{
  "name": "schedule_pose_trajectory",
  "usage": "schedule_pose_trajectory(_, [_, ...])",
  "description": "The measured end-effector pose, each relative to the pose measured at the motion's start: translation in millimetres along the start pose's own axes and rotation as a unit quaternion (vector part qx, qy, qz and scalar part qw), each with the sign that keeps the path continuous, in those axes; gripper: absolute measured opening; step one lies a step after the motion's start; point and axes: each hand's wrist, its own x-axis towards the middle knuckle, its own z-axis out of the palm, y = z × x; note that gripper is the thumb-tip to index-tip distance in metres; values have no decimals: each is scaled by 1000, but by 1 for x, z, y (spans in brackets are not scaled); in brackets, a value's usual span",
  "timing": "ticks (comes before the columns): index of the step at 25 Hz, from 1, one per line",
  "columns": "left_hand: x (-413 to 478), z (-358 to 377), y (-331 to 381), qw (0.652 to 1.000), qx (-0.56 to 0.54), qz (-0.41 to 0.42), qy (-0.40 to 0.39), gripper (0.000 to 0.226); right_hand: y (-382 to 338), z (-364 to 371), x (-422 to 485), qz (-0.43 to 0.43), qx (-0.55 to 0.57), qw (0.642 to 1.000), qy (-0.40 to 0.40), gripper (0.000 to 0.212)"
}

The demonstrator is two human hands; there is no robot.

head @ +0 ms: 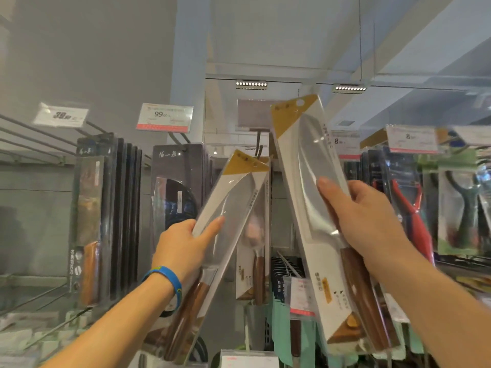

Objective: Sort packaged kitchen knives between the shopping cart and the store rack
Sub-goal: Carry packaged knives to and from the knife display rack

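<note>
A glossy clear-fronted knife pack (pixel 310 166), white card with a mustard corner and a wooden handle, is gripped by the right hand (pixel 369 221) and held up before the dark metal rack hook (pixel 258 144). The left hand (pixel 183 248), with a blue wristband (pixel 170 280), grips a matching slimmer pack (pixel 233 205) tilted beside it.

The left knife (pixel 233 197) is a white card pack with a gold top corner and clear blister, blade up, wooden handle down. The left hand (pixel 183 248) grips it, top leaning right. The right knife (pixel 310 160), an identical pack, is gripped by the right hand (pixel 366 221), top leaning left. A third knife (pixel 256 256) hangs upright on the rack hook (pixel 259 146) between them.
</note>
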Motion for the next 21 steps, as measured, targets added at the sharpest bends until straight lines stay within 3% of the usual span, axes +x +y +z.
schedule_pose_trajectory(5, [14,0,26,999,22,45,2,65,-15,-11,25,8,-14,1000,-11,37])
schedule_pose_trajectory(14, [18,8,22,999,26,12,-15,89,3,-8,23,2,-30,999,-27,33])
schedule_pose_trajectory(21, [20,4,19,998,39,34,-24,81,12,-7,18,-2,-41,999,-34,32])
